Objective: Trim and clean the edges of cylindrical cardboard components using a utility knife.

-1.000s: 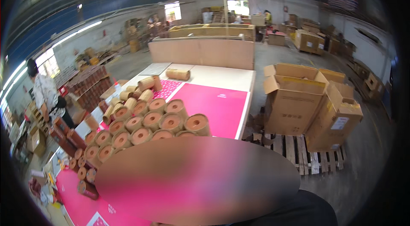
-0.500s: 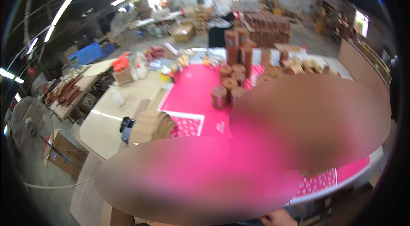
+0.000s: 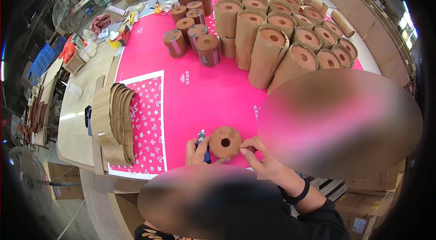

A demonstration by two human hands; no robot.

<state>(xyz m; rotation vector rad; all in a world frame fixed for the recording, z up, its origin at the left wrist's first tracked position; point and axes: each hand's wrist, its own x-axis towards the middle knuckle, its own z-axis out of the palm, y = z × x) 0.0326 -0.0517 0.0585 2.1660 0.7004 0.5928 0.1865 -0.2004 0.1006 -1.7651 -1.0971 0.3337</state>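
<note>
A brown cylindrical roll (image 3: 231,136) with a dark round hole in its middle stands near the front of the pink sheet (image 3: 181,117). My left hand (image 3: 196,153) is closed around a blue-handled utility knife (image 3: 201,135), its blade pointing up and away, and rests against the roll's left side. Some of its fingers reach along the roll's near side. My right hand (image 3: 263,160) pinches at the right rim of the roll with thumb and forefinger; whether it grips a loose edge there is too small to tell. Blurred patches hide areas below and to the right.
Many tall paper-wrapped rolls (image 3: 272,54) are grouped at the back right, with bare brown rolls (image 3: 208,51) left of them. A stack of curved brown paper sheets (image 3: 111,124) lies at left on a white-patterned pink panel (image 3: 150,104). Bottles (image 3: 90,49) stand at the far left.
The view has tilted down toward the table. Both hands now show at the roll, the left one with a utility knife; before, one hand showed only partly at the lower edge.
</note>
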